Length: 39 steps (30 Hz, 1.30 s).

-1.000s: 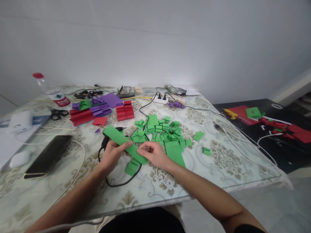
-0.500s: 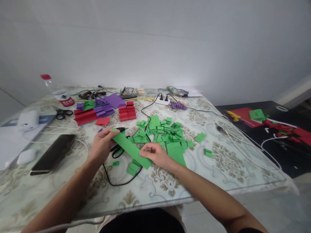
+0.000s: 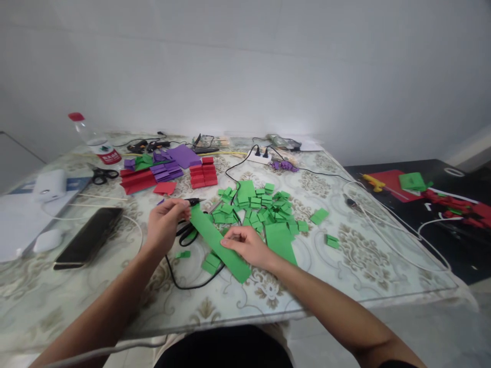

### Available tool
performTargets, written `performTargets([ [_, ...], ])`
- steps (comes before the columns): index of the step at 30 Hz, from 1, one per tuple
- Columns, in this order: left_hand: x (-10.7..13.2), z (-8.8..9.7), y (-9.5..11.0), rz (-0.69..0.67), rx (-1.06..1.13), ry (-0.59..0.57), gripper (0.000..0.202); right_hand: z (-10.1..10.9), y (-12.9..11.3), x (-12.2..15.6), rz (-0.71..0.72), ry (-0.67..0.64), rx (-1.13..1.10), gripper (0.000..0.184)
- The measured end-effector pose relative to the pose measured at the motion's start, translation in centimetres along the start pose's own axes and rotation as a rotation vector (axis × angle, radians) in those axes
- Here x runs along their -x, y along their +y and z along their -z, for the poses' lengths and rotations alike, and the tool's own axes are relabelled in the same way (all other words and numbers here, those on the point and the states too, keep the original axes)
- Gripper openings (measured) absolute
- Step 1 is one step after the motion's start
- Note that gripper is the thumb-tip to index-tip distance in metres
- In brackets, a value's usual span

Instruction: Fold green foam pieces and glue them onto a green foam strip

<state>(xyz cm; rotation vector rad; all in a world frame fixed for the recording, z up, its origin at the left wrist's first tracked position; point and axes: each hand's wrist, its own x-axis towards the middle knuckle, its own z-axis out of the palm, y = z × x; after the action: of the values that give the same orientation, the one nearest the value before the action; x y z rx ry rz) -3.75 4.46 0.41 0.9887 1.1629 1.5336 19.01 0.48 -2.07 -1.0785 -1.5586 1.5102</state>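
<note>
my left hand (image 3: 164, 225) and right hand (image 3: 245, 246) each pinch the long green paper strip (image 3: 210, 236); pulling unevenly could tear it.

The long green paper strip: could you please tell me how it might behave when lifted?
The long green paper strip looks thin, so probably light and bendy. Spanning left hand to right hand almost straight, it likely has slight stiffness. Flat, so it should not roll.
</note>
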Motion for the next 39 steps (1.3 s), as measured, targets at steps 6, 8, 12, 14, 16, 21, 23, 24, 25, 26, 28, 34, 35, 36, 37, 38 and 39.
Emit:
performTargets([
  [6, 0.5, -0.5, -0.1, 0.136, 0.038, -0.156, 0.029, -0.3, 0.1, 0.0, 0.033, 0.004, -0.049, 0.029],
  [8, 1.4, -1.0, -0.4, 0.185, -0.026, -0.278, 0.028, -0.4, 0.0, 0.0, 0.025, -0.013, -0.079, 0.031],
  [12, 3.0, -1.7, -0.9, 0.115, -0.148, -0.359, 0.027, -0.6, 0.0, 0.1, 0.023, -0.048, -0.105, 0.035],
  [14, 3.4, -1.9, -1.0, 0.065, -0.201, -0.407, 0.029, -0.6, 0.1, 0.1, 0.036, -0.044, -0.082, 0.035],
  [16, 3.6, -2.0, -1.2, 0.042, -0.221, -0.433, 0.029, -0.6, 0.1, 0.1, 0.049, -0.043, -0.046, 0.035],
  [21, 3.0, -1.7, -1.3, 0.104, -0.107, -0.274, 0.025, -0.2, 0.0, 0.3, 0.086, -0.056, 0.089, 0.033],
  [23, 2.2, -1.4, -1.0, 0.148, -0.005, -0.151, 0.025, -0.1, 0.0, 0.4, 0.091, -0.057, 0.118, 0.033],
  [24, 1.7, -1.2, -0.7, 0.157, 0.041, -0.087, 0.025, -0.1, 0.0, 0.4, 0.091, -0.056, 0.121, 0.033],
  [25, 1.1, -0.9, -0.4, 0.149, 0.07, -0.032, 0.025, -0.1, 0.0, 0.4, 0.089, -0.055, 0.113, 0.033],
  [26, 0.6, -0.7, -0.2, 0.137, 0.095, 0.015, 0.022, -0.2, -0.1, 0.4, 0.081, -0.058, 0.094, 0.032],
  [28, -0.5, -0.2, 0.3, 0.1, 0.177, 0.164, 0.016, -0.3, -0.3, 0.4, 0.047, -0.083, 0.026, 0.032],
  [34, -1.5, 0.6, 0.4, 0.097, 0.253, 0.277, 0.015, -0.4, -0.7, 0.6, -0.027, -0.141, -0.131, 0.033],
  [35, -1.4, 0.5, 0.4, 0.108, 0.257, 0.279, 0.015, -0.4, -0.7, 0.6, -0.025, -0.142, -0.133, 0.033],
  [36, -1.3, 0.4, 0.3, 0.117, 0.259, 0.28, 0.014, -0.3, -0.7, 0.7, -0.026, -0.148, -0.135, 0.033],
  [37, -1.2, 0.4, 0.3, 0.124, 0.257, 0.285, 0.013, -0.3, -0.7, 0.7, -0.029, -0.157, -0.139, 0.034],
  [38, -1.1, 0.3, 0.4, 0.129, 0.249, 0.293, 0.012, -0.3, -0.7, 0.7, -0.035, -0.169, -0.143, 0.034],
  [39, -1.0, 0.2, 0.4, 0.132, 0.235, 0.305, 0.012, -0.3, -0.7, 0.7, -0.042, -0.181, -0.148, 0.034],
])
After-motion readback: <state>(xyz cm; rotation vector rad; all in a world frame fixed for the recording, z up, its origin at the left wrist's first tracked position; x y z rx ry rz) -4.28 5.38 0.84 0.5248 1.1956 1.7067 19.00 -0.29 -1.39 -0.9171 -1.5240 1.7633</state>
